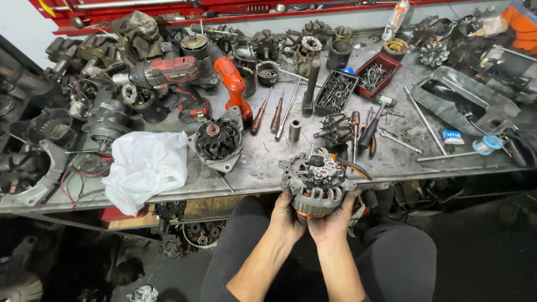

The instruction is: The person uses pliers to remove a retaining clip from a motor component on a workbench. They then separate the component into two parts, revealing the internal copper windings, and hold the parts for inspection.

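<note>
Both my hands cradle a grey alternator [314, 182] with copper windings showing at its underside, held just in front of the workbench's front edge above my lap. My left hand [286, 217] grips its lower left side and my right hand [334, 221] wraps its lower right side, thumbs up on the housing. On the metal bench [263, 162] just beyond lie an alternator half with a black fan [217, 141] and a small rotor [335, 131].
A white plastic bag [144, 168] sits at the bench's front left. A red-and-black drill [168, 75], an orange power tool [232, 84], screwdrivers [268, 114], trays of screws [337, 89] and many alternator parts crowd the bench. More parts lie on the floor at left.
</note>
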